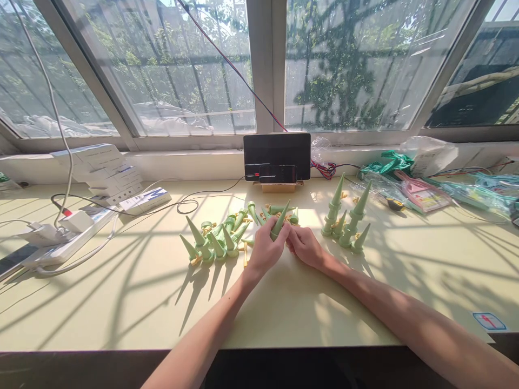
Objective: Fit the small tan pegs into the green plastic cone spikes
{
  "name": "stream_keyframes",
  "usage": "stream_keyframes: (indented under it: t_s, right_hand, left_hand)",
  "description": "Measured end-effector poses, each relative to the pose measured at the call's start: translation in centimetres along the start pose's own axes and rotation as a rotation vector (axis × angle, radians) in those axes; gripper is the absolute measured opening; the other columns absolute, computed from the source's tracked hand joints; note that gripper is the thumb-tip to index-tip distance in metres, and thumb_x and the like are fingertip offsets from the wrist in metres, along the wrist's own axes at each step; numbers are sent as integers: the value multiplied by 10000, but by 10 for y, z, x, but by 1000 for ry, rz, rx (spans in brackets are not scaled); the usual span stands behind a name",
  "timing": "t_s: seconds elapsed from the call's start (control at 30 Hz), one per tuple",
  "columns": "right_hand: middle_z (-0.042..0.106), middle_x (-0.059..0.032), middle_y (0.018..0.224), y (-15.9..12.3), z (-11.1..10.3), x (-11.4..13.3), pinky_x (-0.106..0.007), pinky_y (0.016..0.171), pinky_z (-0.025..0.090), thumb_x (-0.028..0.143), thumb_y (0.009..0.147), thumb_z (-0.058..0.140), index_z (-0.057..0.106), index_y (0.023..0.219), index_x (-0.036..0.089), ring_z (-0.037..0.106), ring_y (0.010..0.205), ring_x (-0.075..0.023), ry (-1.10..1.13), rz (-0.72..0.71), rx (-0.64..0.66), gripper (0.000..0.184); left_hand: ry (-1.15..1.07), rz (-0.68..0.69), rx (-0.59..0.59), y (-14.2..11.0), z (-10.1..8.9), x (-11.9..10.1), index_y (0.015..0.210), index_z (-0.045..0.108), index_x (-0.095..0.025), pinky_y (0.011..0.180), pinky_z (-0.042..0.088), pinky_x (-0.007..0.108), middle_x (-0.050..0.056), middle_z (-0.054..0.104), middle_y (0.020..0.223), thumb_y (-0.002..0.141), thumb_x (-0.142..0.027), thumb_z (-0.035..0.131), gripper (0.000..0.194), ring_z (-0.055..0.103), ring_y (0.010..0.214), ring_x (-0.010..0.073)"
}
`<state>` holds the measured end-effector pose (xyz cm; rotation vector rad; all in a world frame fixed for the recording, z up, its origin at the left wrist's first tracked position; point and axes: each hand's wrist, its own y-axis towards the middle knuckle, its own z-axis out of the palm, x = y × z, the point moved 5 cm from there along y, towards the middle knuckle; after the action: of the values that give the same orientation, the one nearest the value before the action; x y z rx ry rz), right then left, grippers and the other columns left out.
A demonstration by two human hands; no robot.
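My left hand [265, 248] grips a green cone-shaped plastic spike [280, 220], its tip pointing up and away. My right hand [305, 244] meets it at the spike's base, fingers curled; what they pinch is hidden. A loose heap of green spikes with small yellow parts [227, 232] lies on the pale table [121, 292] just left of my hands. To the right, a cluster of upright green spikes [347, 221] stands with tips up.
A black screen on a wooden stand [277, 156] sits at the back by the window. A white power strip with cables [65, 235] and papers [101, 167] lie at left. Plastic bags and packets [421, 183] fill the back right.
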<state>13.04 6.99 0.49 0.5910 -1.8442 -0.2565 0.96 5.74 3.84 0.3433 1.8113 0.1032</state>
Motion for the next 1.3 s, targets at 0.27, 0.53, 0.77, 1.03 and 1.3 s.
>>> stream_keyframes:
  t_s: [0.27,0.53,0.77,1.03,1.3]
  right_hand:
    - [478,14,498,0,1,-1,-253,513,377,579,1028,290,449,596,201,444,485,-120,8,16,12,595]
    - [494,13,520,0,0,0,-255,527,379,553,1036,290,452,595,200,446,494,-118,1,8,13,587]
    - [480,13,516,0,1,0,-254,533,374,556,1038,275,439,584,200,443,499,-117,0,27,39,600]
    - [489,9,531,1,1,1,-251,533,369,554,1035,271,436,586,202,438,506,-117,-18,31,61,594]
    - [502,3,538,1,1,0,-252,533,364,503,1042,257,436,589,203,444,510,-122,-70,26,71,571]
  left_hand:
    - [16,4,-1,0,0,-2,727,454,-214,474,335,225,-64,440,522,894,-432,576,300,398,456,93]
    - [27,-3,6,0,0,-2,742,462,-216,479,332,227,-66,441,524,897,-421,568,278,400,456,95]
    - [49,4,6,1,0,-2,744,454,-213,486,329,225,-68,438,531,902,-422,561,284,394,459,89]
    - [71,9,7,1,-1,-1,741,446,-210,496,333,228,-69,428,540,903,-413,548,279,390,468,87]
    - [83,2,15,1,0,0,747,436,-211,497,328,223,-71,416,542,897,-381,551,254,393,473,86]
